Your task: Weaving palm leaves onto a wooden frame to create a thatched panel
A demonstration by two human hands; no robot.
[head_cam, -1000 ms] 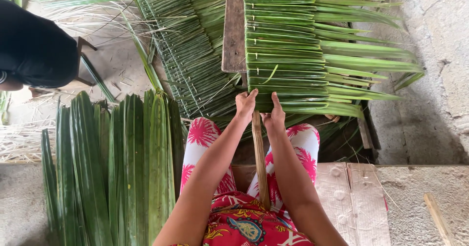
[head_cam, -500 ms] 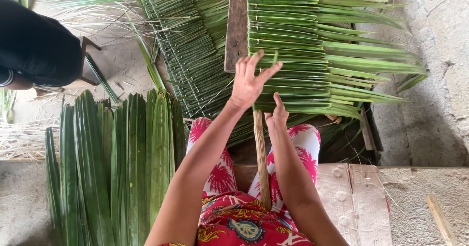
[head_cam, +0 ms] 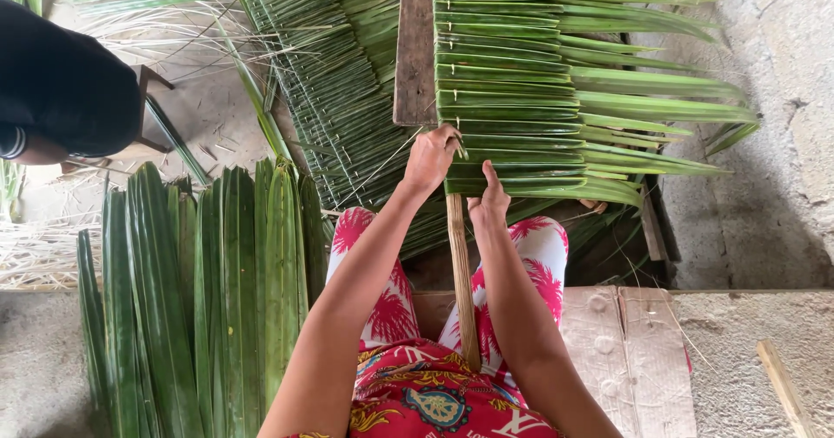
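Observation:
A panel of folded green palm leaves (head_cam: 512, 73) is strung along a wooden stick (head_cam: 459, 264) that runs toward my lap. My left hand (head_cam: 432, 155) rests on the panel's near left edge, its fingers pinched on a thin green sliver (head_cam: 461, 149) that pokes into the folds. My right hand (head_cam: 491, 196) is just below, beside the stick. Its thumb points up and it pinches the nearest folded leaf (head_cam: 539, 184) at its lower edge. The fingertips of both hands are partly hidden by the leaves.
A dark wooden plank (head_cam: 415, 47) lies left of the panel. Finished leaf panels (head_cam: 339, 99) are stacked behind it. Several loose long leaves (head_cam: 208, 290) lie at my left. Another person in black (head_cam: 61, 82) is at upper left. A cardboard sheet (head_cam: 634, 351) and concrete (head_cam: 782, 142) are at right.
My left hand rose open above the panel half a second ago, then came back down and pinched at the near edge. My right hand stayed by the stick.

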